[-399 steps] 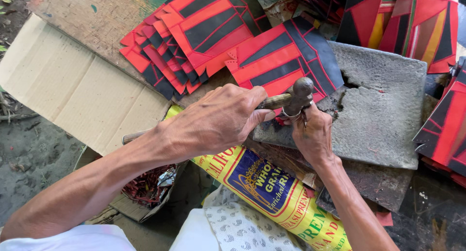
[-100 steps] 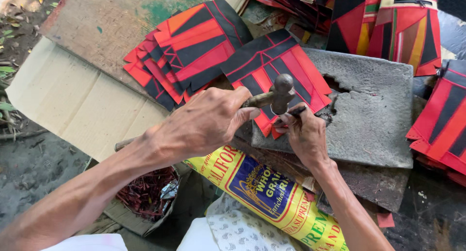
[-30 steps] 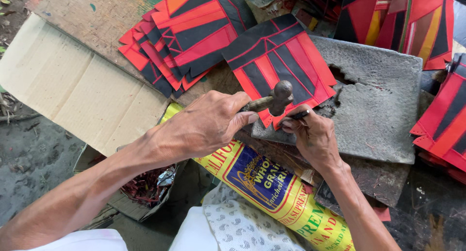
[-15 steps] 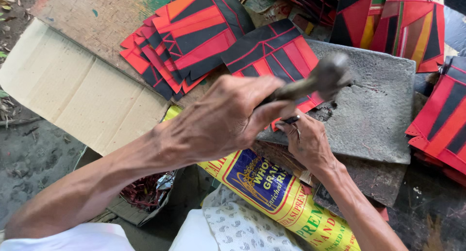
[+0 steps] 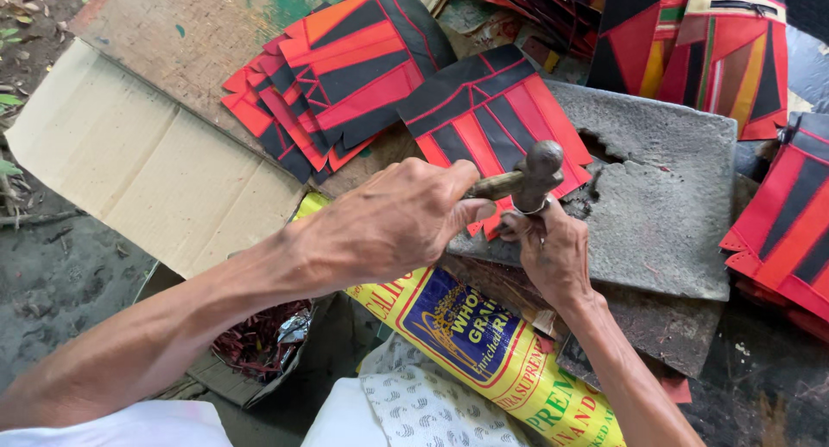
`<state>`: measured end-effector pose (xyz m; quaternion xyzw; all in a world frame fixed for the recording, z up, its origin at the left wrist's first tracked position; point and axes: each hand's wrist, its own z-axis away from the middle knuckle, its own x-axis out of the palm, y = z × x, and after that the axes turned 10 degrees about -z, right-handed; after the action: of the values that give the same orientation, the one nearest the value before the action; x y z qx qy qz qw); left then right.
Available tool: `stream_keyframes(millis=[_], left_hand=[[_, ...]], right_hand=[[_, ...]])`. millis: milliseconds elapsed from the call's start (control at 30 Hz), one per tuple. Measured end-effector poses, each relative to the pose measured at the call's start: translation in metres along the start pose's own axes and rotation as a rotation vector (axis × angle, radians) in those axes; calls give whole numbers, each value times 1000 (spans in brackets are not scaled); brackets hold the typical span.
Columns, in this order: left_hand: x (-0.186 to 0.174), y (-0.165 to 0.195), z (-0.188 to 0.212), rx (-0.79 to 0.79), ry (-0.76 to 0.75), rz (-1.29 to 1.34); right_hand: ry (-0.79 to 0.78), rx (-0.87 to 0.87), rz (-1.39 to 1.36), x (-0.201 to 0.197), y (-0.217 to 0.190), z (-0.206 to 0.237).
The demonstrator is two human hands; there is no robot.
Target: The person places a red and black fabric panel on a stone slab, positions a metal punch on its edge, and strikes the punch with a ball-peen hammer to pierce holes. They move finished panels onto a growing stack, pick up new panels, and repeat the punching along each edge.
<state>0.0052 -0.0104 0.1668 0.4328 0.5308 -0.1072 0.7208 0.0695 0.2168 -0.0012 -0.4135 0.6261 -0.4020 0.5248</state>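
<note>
Daylight falls on bare dirt ground (image 5: 52,274) beside flattened cardboard (image 5: 129,171).

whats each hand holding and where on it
The left hand grips a hammer by its handle. The right hand pinches something small under the hammer head; what it is cannot be told.

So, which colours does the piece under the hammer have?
The piece under the hammer is red with black panels, seen best in the head view.

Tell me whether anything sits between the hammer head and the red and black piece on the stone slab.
Only the right hand: its fingers pinch the red and black piece right under the hammer, which the left hand grips. What the fingertips hold there is hidden. Nothing else lies on the stone slab at that spot.
</note>
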Motion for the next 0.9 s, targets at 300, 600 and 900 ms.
stream_keyframes(millis=[300,600,900], left_hand=[[-1,-5,2,-17,2,-16],[-4,1,-2,23,21,16],[-28,39,-1,493,515,344]], right_hand=[[-13,-3,-44,-1,2,2],[-16,-157,62,1,-4,5],[-112,-293,217,-1,24,2]])
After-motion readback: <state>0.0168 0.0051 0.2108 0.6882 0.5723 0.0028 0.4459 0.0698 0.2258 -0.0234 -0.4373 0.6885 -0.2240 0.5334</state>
